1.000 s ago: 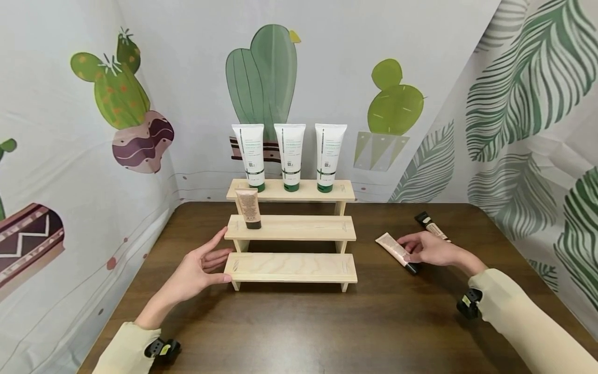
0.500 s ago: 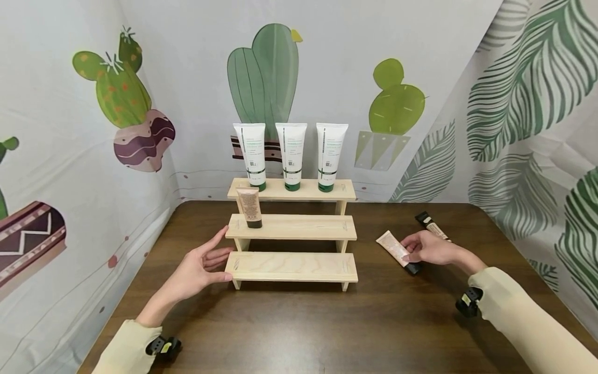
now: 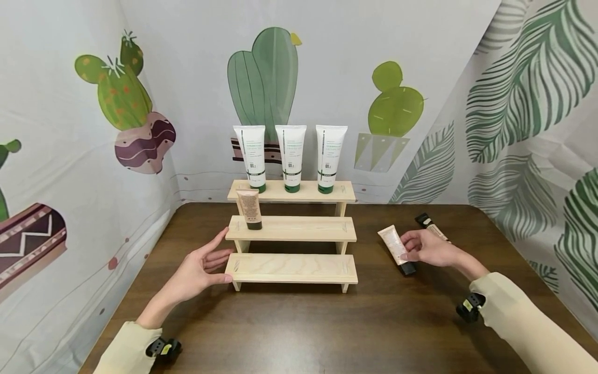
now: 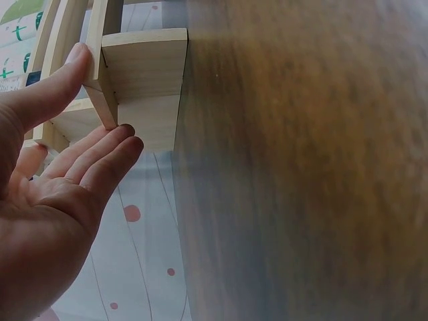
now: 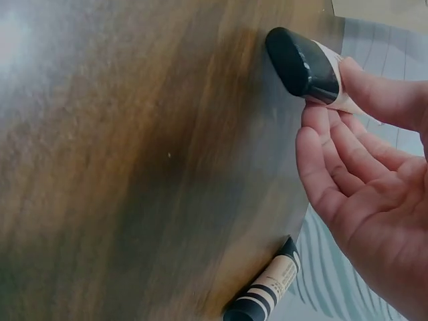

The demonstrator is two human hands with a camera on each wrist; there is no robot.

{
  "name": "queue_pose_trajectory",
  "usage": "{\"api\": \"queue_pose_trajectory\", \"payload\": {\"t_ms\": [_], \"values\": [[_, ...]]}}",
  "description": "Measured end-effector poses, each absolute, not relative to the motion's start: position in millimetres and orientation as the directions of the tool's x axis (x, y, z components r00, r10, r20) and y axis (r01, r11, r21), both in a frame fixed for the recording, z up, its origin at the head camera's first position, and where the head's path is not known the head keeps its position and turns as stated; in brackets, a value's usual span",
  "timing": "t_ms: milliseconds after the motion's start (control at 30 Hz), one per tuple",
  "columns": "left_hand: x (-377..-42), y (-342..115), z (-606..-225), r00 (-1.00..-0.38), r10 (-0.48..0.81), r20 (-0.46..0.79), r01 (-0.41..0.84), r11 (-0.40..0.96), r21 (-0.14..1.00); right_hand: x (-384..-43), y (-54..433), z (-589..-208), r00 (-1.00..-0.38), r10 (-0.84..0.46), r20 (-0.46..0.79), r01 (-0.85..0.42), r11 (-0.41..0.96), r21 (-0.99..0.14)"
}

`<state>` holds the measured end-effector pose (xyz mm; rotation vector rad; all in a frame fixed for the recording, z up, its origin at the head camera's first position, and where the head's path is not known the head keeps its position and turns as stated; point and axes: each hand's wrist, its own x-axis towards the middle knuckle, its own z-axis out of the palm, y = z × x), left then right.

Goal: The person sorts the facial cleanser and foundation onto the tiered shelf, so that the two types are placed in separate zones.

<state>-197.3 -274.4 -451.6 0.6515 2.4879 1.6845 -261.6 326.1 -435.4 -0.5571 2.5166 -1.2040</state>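
Observation:
In the head view my right hand (image 3: pixel 430 248) pinches a pale pink cosmetic tube (image 3: pixel 392 242) with a black cap, thumb on one side and fingers on the other. The tube is tilted, cap toward me; the right wrist view shows its black cap (image 5: pixel 301 65) close over the table. My left hand (image 3: pixel 196 270) rests with extended fingers at the left end of a three-step wooden display stand (image 3: pixel 291 266). Its thumb touches the lowest step, and its index fingertip is at the middle step's corner. Another pink tube (image 3: pixel 249 209) stands cap-down on the middle step's left end.
Three white tubes with green caps, one of them central (image 3: pixel 291 158), stand on the top step. Behind my right hand lies a black-and-beige tube (image 3: pixel 432 227), partly hidden. The dark wooden table (image 3: pixel 299 327) meets a cactus-and-leaf printed cloth (image 3: pixel 336 62) at the back.
The pink tube in my right hand has turned from slanting toward a more upright angle, its cap swinging a little left. My left hand and the stand stay in place.

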Motion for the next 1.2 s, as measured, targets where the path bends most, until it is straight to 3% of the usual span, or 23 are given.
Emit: {"api": "queue_pose_trajectory", "payload": {"t_ms": [400,1200], "values": [[-197,-275,-451,-0.907,0.379,0.182,0.313,0.32,0.894,-253,310,-429,-0.897,-0.439,0.058,-0.328,0.57,-0.753],[-197,-274,-451,-0.907,0.376,0.188,0.316,0.315,0.895,-232,280,-402,-0.925,-0.297,0.238,-0.374,0.591,-0.714]]}}
